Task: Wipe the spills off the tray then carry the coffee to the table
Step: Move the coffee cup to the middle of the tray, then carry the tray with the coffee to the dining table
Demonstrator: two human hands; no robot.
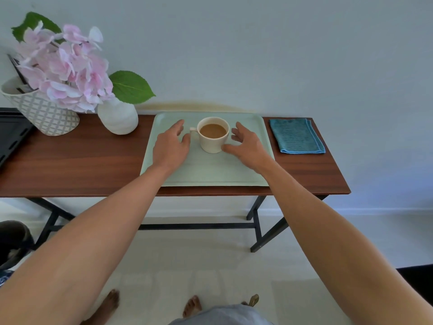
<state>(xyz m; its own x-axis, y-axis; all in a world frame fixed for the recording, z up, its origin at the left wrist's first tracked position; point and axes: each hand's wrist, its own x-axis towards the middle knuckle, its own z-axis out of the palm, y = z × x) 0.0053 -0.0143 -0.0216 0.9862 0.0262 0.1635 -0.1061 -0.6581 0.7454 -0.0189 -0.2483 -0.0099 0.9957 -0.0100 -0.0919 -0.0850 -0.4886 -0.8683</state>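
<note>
From the head camera, a cream coffee cup (213, 134), full of milky coffee, stands on a pale green tray (248, 174) on the wooden surface (82, 165), its handle toward the left hand (172, 146). Both hands flank the cup over the tray, fingers (179, 126) spread apart; the right hand (246, 146) has its thumb at the cup's base. A folded blue cloth (296, 136) lies just right of the tray. A white vase (117, 117) of pink hydrangea (68, 66) stands left.
</note>
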